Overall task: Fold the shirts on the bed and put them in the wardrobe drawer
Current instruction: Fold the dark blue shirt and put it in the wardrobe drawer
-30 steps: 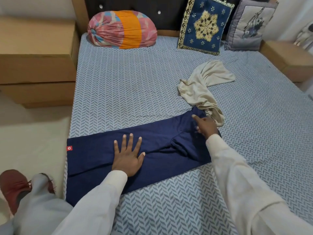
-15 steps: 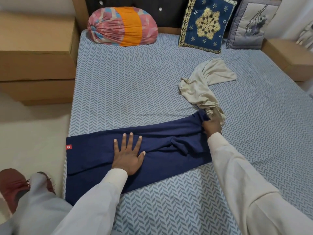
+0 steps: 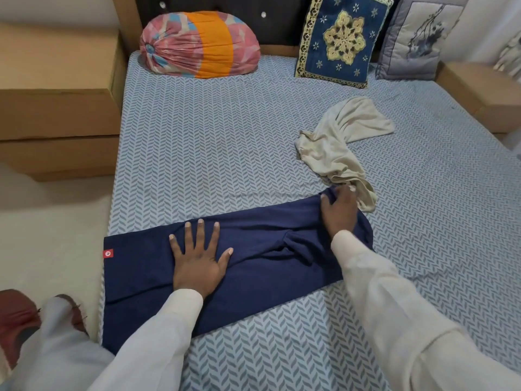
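Blue-patterned bed (image 3: pixel 225 136), navy shirt (image 3: pixel 267 280) lying long, left hand (image 3: pixel 197 263) spread flat on it, right hand (image 3: pixel 338 213) grip clutching its end

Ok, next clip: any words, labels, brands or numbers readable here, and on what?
Red tag at the left end of the navy shirt: a white mark, too small and blurred to read.
Nothing else: no text shows on the beige shirt, the cushions or the bed sheet.
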{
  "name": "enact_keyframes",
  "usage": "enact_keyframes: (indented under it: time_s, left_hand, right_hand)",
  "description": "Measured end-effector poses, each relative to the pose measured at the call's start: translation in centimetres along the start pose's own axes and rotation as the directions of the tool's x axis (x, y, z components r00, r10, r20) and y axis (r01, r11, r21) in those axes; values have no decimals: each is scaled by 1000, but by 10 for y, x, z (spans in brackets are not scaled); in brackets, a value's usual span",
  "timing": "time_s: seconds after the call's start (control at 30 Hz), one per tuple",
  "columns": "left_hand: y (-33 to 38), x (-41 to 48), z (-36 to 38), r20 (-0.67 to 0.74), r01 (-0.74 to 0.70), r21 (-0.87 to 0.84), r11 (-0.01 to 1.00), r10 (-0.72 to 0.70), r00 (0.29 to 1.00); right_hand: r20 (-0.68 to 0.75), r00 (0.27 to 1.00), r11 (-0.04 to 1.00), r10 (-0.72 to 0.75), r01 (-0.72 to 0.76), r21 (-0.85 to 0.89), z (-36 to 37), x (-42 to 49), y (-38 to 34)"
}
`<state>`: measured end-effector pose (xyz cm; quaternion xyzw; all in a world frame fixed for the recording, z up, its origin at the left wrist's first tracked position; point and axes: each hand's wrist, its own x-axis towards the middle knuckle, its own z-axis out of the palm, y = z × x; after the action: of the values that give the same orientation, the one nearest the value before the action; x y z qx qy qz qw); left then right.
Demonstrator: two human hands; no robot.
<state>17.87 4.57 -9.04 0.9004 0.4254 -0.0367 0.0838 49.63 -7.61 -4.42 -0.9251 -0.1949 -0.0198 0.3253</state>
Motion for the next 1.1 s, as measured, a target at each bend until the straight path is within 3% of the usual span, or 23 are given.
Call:
enact_keyframes:
  time_s: [0.07,0.2,0.3,0.53,0.67,0.73,0.8,0.87,0.93,1.0,1.1]
  left_hand:
    - [0,1,1,-22,-7,15,1000,7,1000]
    - [-2,2,4,-52,-3,24,1000,5,999]
    - [-1,2,6,-70,-11,20,1000,13,997]
    - [-2,3,8,-64,-4,32,999,6,998]
    - [-2,4,7,-51,-1,26,1000,2,999]
    - [-2,4,6,-50,-1,22,1000,2,999]
    - [-2,4,7,-45,-2,17,1000,3,999]
    - [-1,3,6,-56,3,1,1000,-3,998]
    - [-1,3,5,-43,16,1,1000,-15,999]
    - [-1,3,4,-29,18,5,1000,-18,999]
    - [-1,4,1,-1,19,-13,1000,-19,1000]
  right_hand:
    - [52,995,996,84,-82,-46,-7,26,3]
    - [173,979,949,107,-49,-311,-13,63,-1]
    - [292,942,920,165,-40,-391,-11,80,2]
    - [237,918,928,318,-249,-278,-1,109,20]
    - [188,969,976,161,-128,-176,-11,66,-24]
    - [182,981,990,-67,88,-109,-8,31,-48]
    - [340,913,963,-227,262,-59,3,-12,-62]
    - [530,772,884,-351,460,-86,16,-50,-64]
    - [570,692,801,-443,591,-96,24,-66,-57]
    - [526,731,802,-435,580,-141,32,-49,-35]
    - [422,870,860,-256,405,-312,34,1,2]
